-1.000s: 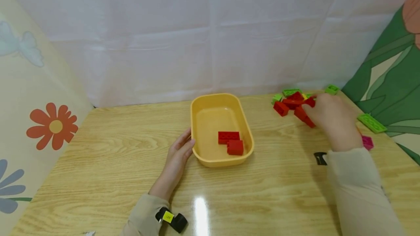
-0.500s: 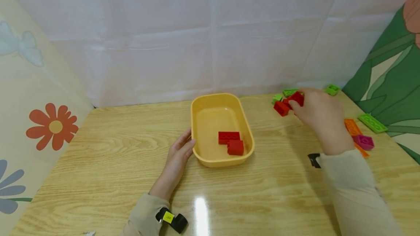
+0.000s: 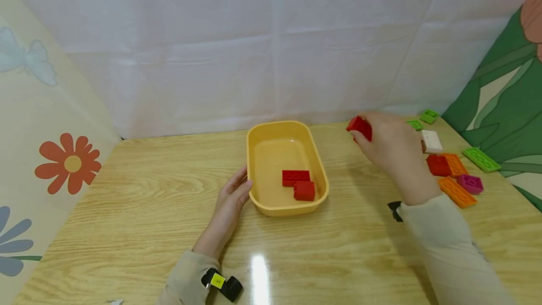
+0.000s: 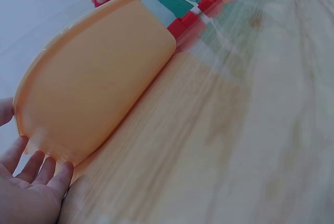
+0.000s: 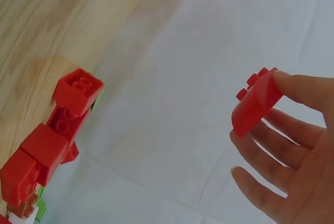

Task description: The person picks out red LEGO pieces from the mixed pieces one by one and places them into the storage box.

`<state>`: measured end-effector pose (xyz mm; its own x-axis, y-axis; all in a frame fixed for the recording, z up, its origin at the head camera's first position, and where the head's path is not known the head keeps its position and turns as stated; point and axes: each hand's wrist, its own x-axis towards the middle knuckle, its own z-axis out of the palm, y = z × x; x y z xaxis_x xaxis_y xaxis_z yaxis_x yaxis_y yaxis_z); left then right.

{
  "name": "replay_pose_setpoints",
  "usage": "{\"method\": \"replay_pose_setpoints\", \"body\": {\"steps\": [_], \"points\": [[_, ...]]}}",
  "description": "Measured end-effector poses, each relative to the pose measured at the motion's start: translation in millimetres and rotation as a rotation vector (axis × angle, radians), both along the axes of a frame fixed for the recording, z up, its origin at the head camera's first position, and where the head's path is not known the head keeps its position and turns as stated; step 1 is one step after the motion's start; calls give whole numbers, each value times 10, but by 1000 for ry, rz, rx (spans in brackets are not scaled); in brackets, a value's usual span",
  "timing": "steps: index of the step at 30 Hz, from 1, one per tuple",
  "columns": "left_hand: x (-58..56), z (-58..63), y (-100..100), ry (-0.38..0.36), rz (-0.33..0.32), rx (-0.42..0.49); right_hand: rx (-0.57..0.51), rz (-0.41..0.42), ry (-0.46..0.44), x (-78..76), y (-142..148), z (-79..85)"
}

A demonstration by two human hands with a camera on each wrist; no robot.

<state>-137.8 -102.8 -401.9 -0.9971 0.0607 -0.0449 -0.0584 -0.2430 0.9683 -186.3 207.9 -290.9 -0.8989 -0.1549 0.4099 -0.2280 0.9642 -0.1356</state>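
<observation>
My right hand (image 3: 391,147) pinches a red toy brick (image 5: 257,103) between thumb and fingers, above the table's back right. In the right wrist view this brick has a rounded side and a row of studs. My left hand (image 3: 228,204) rests against the left side of a yellow plastic bin (image 3: 320,173), its fingertips (image 4: 64,167) on the outer wall and the thumb near the rim. Inside the bin lie two red bricks, one long (image 3: 295,177) and one shorter (image 3: 304,191).
More red bricks (image 5: 44,151) lie in a cluster beneath my right hand, mostly hidden by it in the head view. Orange bricks (image 3: 457,192), a magenta brick (image 3: 471,184), a white piece (image 3: 432,141) and green bricks (image 3: 481,159) are scattered on the right. A white cloth (image 3: 195,51) hangs behind.
My right hand has taken a red brick from the pile and moved left with it, uncovering the orange, magenta and white pieces. My left hand and the bin have stayed in place.
</observation>
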Motion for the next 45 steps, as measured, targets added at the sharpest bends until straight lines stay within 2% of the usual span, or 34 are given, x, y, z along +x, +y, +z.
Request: {"method": "replay_pose_setpoints", "body": {"steps": [8, 19, 22, 26, 29, 34, 39, 42, 45], "points": [[-3, -5, 3, 0, 3, -4, 35, 118, 120, 29, -207, -89], [4, -7, 18, 3, 3, 7, 72, 305, 162, 46, -357, -187], [0, -15, 29, -6, 4, 6, 80, 340, 124, 69, -394, -182], [-4, -27, 28, -12, 17, 0, 90, 371, -17, 105, -481, -165], [-6, -35, 18, -6, 18, -2, 93, 407, -86, 130, -563, -187], [-5, -40, 7, -7, 14, -1, 109, 496, -96, 174, -694, -268], [0, -35, 5, -16, 17, 11, 129, 570, -69, 232, -797, -322], [-4, -29, 5, -15, 18, 8, 128, 588, -72, 268, -845, -326], [-8, -21, 4, -11, 17, 2, 124, 583, -120, 301, -882, -320]]}}
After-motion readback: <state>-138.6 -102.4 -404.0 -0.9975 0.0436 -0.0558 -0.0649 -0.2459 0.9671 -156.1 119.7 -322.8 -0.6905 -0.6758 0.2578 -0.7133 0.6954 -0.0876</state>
